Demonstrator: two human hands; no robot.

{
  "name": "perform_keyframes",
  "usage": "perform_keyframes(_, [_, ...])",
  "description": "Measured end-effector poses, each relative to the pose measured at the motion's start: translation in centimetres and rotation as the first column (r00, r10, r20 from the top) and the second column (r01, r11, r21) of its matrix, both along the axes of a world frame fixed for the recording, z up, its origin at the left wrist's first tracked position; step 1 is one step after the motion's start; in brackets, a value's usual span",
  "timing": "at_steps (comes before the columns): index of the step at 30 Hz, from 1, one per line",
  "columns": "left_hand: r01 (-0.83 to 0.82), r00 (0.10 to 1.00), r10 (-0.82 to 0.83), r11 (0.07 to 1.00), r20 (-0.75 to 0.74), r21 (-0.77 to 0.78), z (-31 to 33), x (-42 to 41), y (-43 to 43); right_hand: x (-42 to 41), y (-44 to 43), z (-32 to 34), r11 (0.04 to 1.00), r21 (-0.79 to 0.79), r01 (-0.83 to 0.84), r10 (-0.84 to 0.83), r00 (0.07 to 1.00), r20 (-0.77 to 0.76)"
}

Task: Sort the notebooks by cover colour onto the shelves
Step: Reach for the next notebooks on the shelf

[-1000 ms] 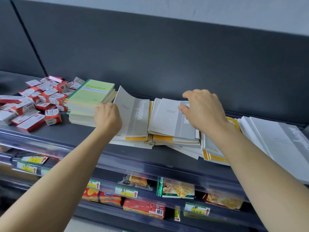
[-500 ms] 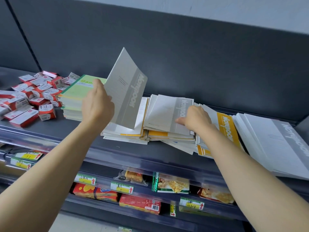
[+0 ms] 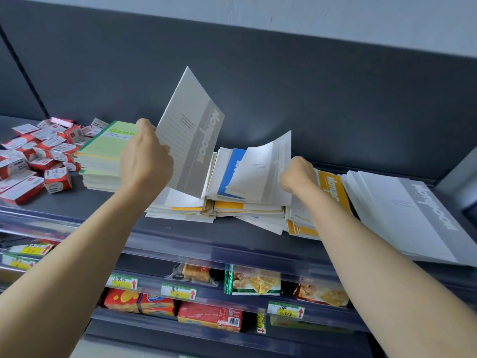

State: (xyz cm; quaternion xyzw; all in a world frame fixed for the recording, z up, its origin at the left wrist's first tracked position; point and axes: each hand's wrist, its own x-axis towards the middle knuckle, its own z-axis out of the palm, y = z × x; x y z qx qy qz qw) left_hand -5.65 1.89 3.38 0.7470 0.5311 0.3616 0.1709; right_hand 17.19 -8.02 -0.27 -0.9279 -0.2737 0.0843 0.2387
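Two piles look sorted: the green stack (image 3: 103, 156) just left of the left hand (image 3: 147, 164) and the grey stack (image 3: 407, 215) right of the right hand (image 3: 299, 177). The mixed pile (image 3: 232, 210) between them remains. The left hand grips a grey notebook (image 3: 191, 140), raised upright above that pile; the right hand pinches a pale notebook (image 3: 260, 171) by its edge, lifting it off a blue notebook (image 3: 232, 171).

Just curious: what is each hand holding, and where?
Left hand grips a raised grey notebook by its left edge; right hand pinches a second grey notebook by its right edge.

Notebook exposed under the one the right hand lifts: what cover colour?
Blue notebook cover, head view.
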Motion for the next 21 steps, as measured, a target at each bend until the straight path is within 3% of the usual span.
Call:
perform_keyframes(11, [0.077,0.986,-0.084,0.996,0.147,0.052,1.9,4.0,-3.2,2.0,-5.3,4.1,0.871,0.491,0.010,-0.065,0.993,0.096])
perform_keyframes(16, [0.269,0.935,-0.271,0.962,0.227,0.041,2.6,6.7,-4.2,1.5,-9.5,5.0,0.793,0.592,0.144,-0.236,0.969,0.080])
perform_keyframes(21, [0.545,0.800,-0.515,0.838,0.308,-0.013,2.8,7.6,-4.1,-1.7,-13.4,5.4,0.678,0.670,0.304,-0.454,0.889,0.056])
